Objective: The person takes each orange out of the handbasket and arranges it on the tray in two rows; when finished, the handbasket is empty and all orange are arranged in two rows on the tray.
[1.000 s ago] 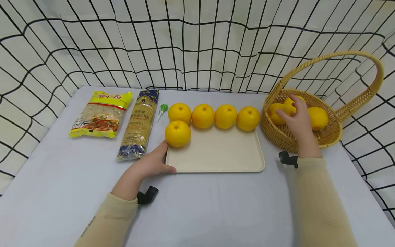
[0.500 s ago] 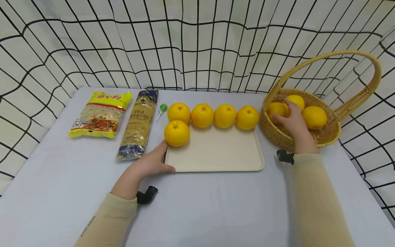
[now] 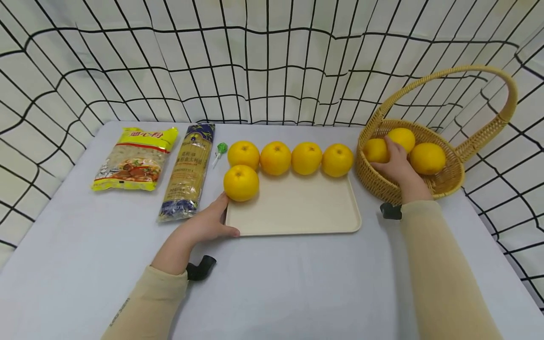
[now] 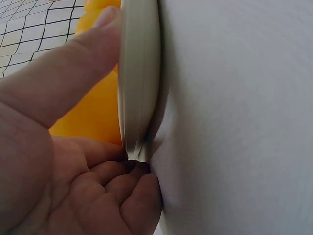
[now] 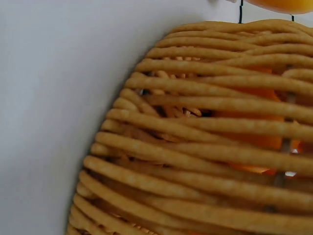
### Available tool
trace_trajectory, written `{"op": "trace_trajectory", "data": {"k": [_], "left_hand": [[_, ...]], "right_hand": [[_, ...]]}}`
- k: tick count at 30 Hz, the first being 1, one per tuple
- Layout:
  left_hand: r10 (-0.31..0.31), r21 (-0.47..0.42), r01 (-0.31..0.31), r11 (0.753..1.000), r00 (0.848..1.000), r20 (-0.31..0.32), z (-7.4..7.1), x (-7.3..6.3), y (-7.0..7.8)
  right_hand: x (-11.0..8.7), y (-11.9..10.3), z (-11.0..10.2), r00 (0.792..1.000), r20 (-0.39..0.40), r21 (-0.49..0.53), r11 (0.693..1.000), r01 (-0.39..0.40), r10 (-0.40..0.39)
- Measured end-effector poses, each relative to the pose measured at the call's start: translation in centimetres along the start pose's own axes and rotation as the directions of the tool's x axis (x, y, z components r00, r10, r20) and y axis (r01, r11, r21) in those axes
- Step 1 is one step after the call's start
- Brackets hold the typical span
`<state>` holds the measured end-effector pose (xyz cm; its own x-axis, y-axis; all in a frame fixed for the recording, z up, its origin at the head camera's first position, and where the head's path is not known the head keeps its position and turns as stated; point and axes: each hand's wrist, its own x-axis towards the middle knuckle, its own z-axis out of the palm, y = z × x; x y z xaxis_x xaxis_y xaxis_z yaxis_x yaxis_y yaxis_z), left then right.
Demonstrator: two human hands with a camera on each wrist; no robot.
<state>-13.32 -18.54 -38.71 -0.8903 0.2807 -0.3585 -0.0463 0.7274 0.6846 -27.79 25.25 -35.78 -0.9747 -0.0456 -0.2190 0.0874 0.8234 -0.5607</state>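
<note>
In the head view my left hand (image 3: 208,222) holds the front left corner of a cream tray (image 3: 297,208). The left wrist view has its thumb against the tray's rim (image 4: 139,73) and its fingers curled at the corner. Several oranges sit on the tray: a row along the back edge, plus one orange (image 3: 241,183) in front at the left. My right hand (image 3: 399,167) reaches into a wicker basket (image 3: 378,186) and grips the left orange (image 3: 376,150), thumb on its near side. Basket weave (image 5: 195,132) fills most of the right wrist view and hides that hand's fingers.
Two more oranges, one at the back (image 3: 401,139) and one at the right (image 3: 428,158), lie in the basket under its tall handle (image 3: 467,71). Left of the tray are a spaghetti pack (image 3: 189,172), a yellow pasta bag (image 3: 136,159) and a green lollipop (image 3: 221,149). Black wire mesh (image 3: 267,71) surrounds the table.
My right hand has lowered and moved left in the basket, its fingers closing round the left orange. The left hand stays at the tray corner. The whole view has shifted slightly.
</note>
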Motion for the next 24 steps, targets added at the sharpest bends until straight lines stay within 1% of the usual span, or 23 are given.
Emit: {"op": "trace_trajectory", "data": {"k": [5,13,16,20,24], "left_hand": [[0.005,-0.001,-0.005,1.0,1.0,-0.004,0.01,0.06,0.01],[0.006,-0.001,-0.006,1.0,1.0,-0.012,0.11,-0.03,0.07],[0.005,0.006,-0.005,1.0,1.0,-0.011,0.11,-0.07,0.11],[0.008,0.012,-0.008,1.0,1.0,-0.016,0.13,-0.06,0.05],[0.015,0.014,-0.015,1.0,1.0,-0.022,0.2,-0.01,-0.07]], "right_hand": [[-0.16,-0.17,-0.02,1.0,-0.027,0.008,1.0,-0.007,0.007],[-0.34,-0.26,0.07,0.997,-0.074,0.02,1.0,0.018,-0.016],[-0.46,-0.23,0.09,0.992,-0.126,0.044,0.999,0.029,-0.023],[-0.71,-0.15,0.13,0.977,-0.214,0.106,0.994,0.038,-0.014],[-0.97,-0.12,0.08,0.965,-0.263,0.147,0.988,0.037,0.003]]}}
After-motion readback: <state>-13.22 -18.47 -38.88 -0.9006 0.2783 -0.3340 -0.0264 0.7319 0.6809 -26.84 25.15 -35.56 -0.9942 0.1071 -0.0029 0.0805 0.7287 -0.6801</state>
